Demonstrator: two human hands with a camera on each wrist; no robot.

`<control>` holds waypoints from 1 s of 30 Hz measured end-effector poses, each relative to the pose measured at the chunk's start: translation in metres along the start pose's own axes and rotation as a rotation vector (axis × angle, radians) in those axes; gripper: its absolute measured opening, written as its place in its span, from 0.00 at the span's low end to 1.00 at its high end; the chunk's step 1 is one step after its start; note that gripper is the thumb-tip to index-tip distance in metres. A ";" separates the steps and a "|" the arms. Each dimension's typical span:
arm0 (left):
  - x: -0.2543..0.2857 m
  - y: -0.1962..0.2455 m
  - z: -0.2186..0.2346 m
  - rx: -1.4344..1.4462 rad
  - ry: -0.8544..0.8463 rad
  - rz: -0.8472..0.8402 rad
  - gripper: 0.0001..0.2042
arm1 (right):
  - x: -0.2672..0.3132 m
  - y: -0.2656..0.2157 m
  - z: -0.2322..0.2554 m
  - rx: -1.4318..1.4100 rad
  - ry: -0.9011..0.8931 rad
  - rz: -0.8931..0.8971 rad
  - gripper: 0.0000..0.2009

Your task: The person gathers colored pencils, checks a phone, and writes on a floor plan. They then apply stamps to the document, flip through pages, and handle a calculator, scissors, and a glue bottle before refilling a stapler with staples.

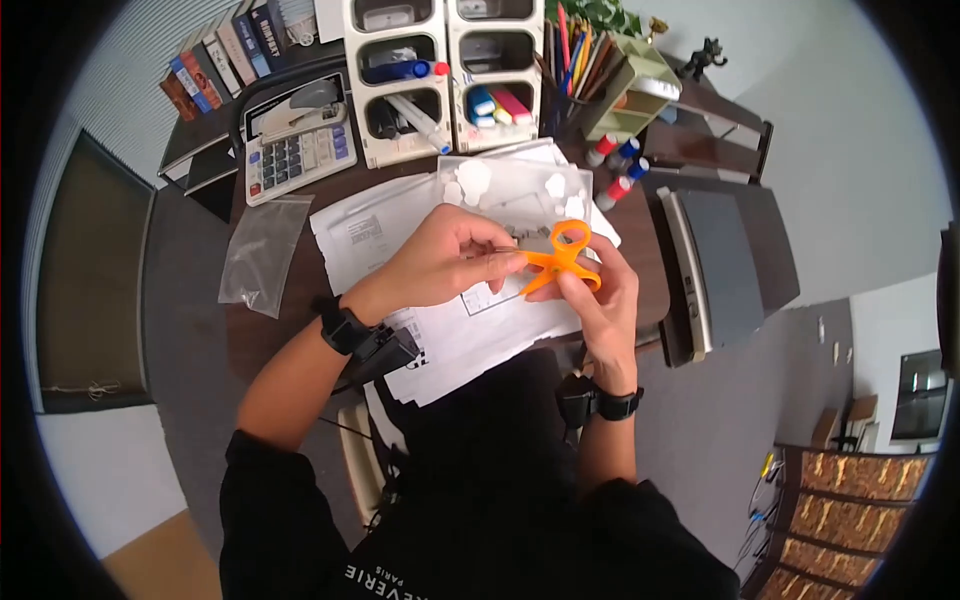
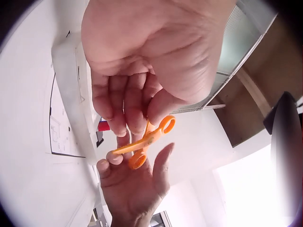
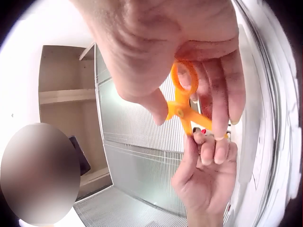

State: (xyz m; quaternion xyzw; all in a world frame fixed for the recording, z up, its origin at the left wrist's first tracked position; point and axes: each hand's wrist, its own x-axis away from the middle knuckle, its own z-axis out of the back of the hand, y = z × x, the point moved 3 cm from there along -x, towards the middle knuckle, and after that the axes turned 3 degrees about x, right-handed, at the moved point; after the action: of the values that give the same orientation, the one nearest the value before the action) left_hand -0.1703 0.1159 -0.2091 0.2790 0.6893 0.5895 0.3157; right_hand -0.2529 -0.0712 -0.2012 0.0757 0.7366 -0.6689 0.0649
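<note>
A small pair of orange scissors (image 1: 566,262) is held up over the papers, its two blades spread apart. My left hand (image 1: 445,262) pinches one blade near its end between thumb and fingers. On the other side my right hand (image 1: 603,300) holds the scissors around the handle loops, thumb on the near side and fingers behind. In the left wrist view, the other blade of the scissors (image 2: 135,145) lies against the fingertips of the right hand (image 2: 132,189). The right wrist view shows the pivot of the scissors (image 3: 180,112) close to the right thumb.
Below the hands lie printed paper sheets (image 1: 445,345) and a clear plastic case (image 1: 520,180) with white shapes. A plastic bag (image 1: 265,255) and a calculator (image 1: 300,160) lie left. Drawer units (image 1: 405,130) stand behind. Small red- and blue-capped bottles (image 1: 615,190) and a laptop (image 1: 710,265) are right.
</note>
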 end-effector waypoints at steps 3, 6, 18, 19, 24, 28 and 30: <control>0.000 0.007 -0.005 -0.145 -0.051 0.022 0.10 | 0.000 0.010 -0.001 0.003 0.036 0.032 0.12; 0.000 0.011 -0.011 -0.214 0.041 -0.081 0.08 | 0.002 0.014 -0.001 0.011 0.056 0.079 0.08; 0.000 0.012 -0.007 -0.406 0.067 -0.166 0.12 | 0.005 0.031 0.003 -0.067 0.128 0.111 0.08; 0.000 0.013 -0.007 -0.421 0.080 -0.200 0.12 | 0.007 0.031 0.005 -0.078 0.150 0.109 0.08; 0.000 0.014 0.008 -0.243 0.211 -0.220 0.09 | 0.008 0.038 0.020 -0.252 0.352 0.153 0.09; -0.003 0.007 0.005 -0.164 0.185 -0.136 0.10 | 0.013 0.035 0.012 -0.163 0.285 0.151 0.09; -0.003 0.006 0.002 -0.137 0.166 -0.146 0.13 | 0.012 0.034 0.013 -0.180 0.292 0.148 0.09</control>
State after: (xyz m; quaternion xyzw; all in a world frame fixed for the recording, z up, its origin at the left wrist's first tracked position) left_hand -0.1669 0.1157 -0.2031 0.1561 0.6896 0.6318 0.3177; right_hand -0.2585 -0.0806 -0.2378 0.2198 0.7875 -0.5756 0.0128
